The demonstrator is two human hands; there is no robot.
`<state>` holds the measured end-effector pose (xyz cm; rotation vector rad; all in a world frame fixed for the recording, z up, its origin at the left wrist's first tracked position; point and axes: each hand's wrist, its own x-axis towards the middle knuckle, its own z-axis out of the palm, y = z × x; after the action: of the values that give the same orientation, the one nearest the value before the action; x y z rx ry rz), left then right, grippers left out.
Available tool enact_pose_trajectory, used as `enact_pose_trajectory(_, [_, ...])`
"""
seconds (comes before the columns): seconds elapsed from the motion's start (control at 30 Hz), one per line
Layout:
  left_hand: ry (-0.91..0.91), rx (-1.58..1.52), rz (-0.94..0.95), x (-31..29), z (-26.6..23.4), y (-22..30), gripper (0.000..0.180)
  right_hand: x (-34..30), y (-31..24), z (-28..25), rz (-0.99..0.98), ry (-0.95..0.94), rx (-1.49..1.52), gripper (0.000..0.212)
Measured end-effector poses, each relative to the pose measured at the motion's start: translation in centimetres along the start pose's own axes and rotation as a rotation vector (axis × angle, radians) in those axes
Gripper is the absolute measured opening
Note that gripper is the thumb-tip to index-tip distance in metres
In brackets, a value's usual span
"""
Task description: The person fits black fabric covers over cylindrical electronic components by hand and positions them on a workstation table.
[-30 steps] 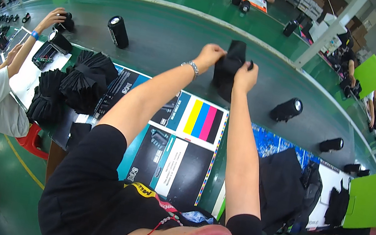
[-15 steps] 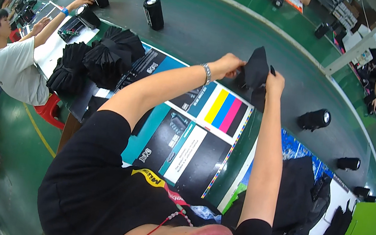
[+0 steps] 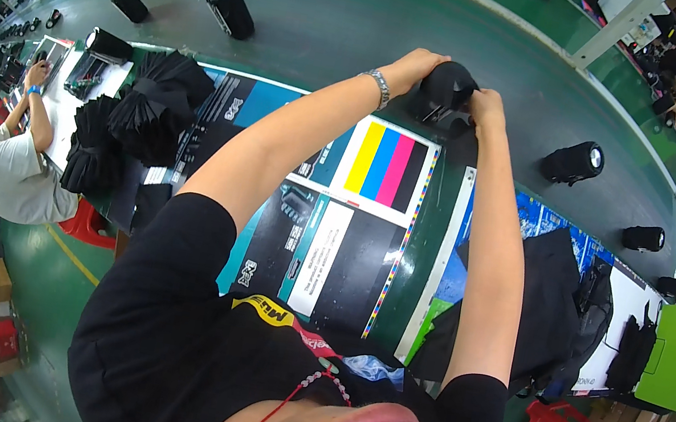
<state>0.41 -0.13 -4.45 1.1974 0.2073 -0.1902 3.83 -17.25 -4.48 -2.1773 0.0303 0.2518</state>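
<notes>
Grip: left hand (image 3: 420, 69) and right hand (image 3: 487, 109) clamped on black bundle (image 3: 449, 84), one per side. Bundle between hands, over far belt (image 3: 325, 28); long axis unclear. Neither hand nearer. Black speaker (image 3: 573, 162) apart, right.

We see a black shirt (image 3: 145, 331) with 2 short sleeves, the left sleeve (image 3: 204, 228) and the right sleeve (image 3: 477, 407). Across its chest we make out a yellow patch (image 3: 265, 308) with dark lettering, a red strip (image 3: 313, 340) with paler marks, and a blue-and-white patch (image 3: 375, 370). We also note a thin red cord (image 3: 274, 410) strung with small, pale beads (image 3: 341, 388), and 1 silver-toned, linked band (image 3: 381, 87) around the left wrist (image 3: 396, 79).
</notes>
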Motion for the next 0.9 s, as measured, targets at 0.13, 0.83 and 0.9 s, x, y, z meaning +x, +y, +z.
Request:
enact_pose_trajectory(0.13, [0.061,0.623,0.218,3.5,-2.6,-3.6,0.04,-0.5,1.5,0.6,-0.064,0.041,-0.054,0.025])
enact_pose_trajectory(0.83, [0.02,-0.666,0.241,-3.7,1.7,-0.2,0.081,-8.8,-1.3,1.8,-0.035,-0.002,0.609,0.042])
enact_pose_trajectory(0.9, [0.037,-0.883,0.181,-4.2,1.8,1.0,0.076,-10.5,-1.4,2.1,-0.026,-0.135,0.742,0.044])
